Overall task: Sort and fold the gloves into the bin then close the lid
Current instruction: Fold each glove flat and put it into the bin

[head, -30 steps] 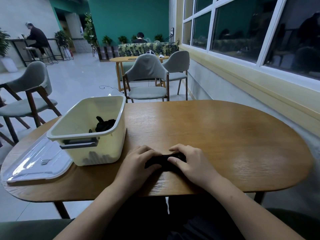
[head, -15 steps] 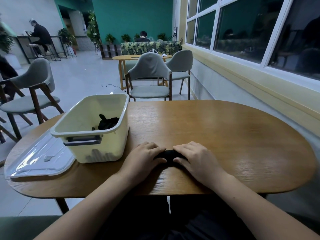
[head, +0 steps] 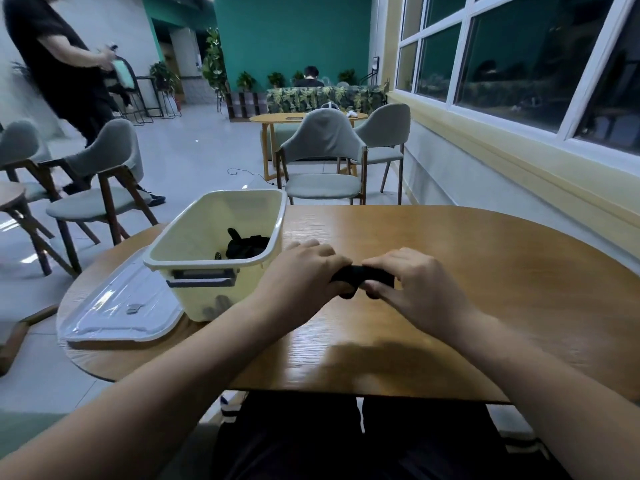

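Note:
Both hands hold a small folded black glove (head: 363,276) lifted a little above the wooden table (head: 485,289). My left hand (head: 304,277) grips its left end, my right hand (head: 412,285) pinches its right end. Most of the glove is hidden by my fingers. Just left of my left hand stands the pale yellow bin (head: 221,237), open, with dark gloves (head: 246,247) lying inside. The clear lid (head: 117,310) lies flat on the table left of the bin.
Grey chairs (head: 325,168) stand beyond the table's far edge and to the left (head: 100,188). A person in black (head: 65,64) stands at the far left. A window wall runs along the right side.
My hands have raised the folded glove off the table and shifted it toward the bin. The camera has tilted up, and a person has walked into view at left.

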